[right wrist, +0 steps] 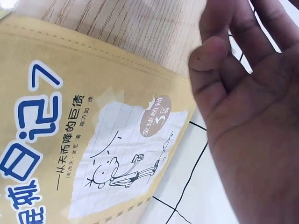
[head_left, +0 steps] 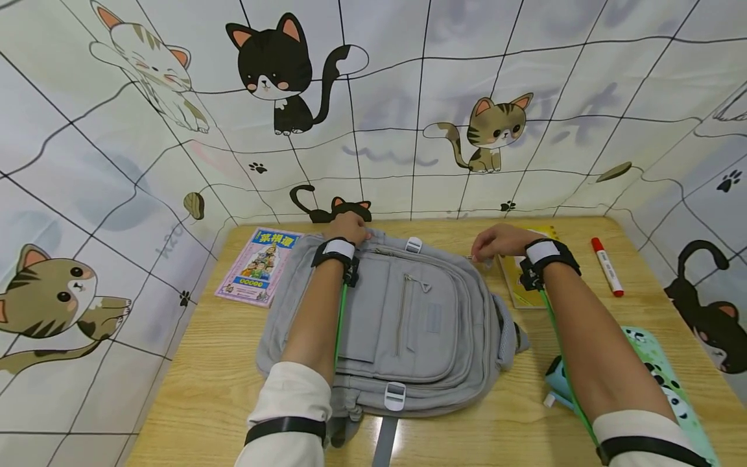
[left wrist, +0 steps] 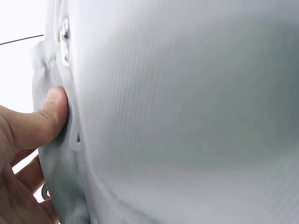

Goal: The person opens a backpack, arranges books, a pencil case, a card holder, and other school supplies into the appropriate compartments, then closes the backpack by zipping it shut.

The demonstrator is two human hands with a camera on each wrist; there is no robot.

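Observation:
A grey backpack (head_left: 432,324) lies on its back across the table, with zips and a front pocket facing up. My left hand (head_left: 348,227) grips its far side; in the left wrist view the thumb (left wrist: 55,112) presses the ribbed grey fabric (left wrist: 70,182) beside a zip pull (left wrist: 64,42), with other fingers behind. At the backpack's right end, my right hand (head_left: 500,241) hovers with bent fingers, overlapping a yellow book (head_left: 525,292). In the right wrist view the thumb (right wrist: 210,53) lies close to the index finger; I cannot tell whether they pinch anything.
A pink-edged comic book (head_left: 262,266) lies partly beside the backpack on the left. On the right are a red-capped marker (head_left: 607,266), a light-blue object (head_left: 560,379) and a green panda-patterned case (head_left: 671,383). Cat-print fabric (head_left: 397,130) hangs behind the wooden table (head_left: 198,389).

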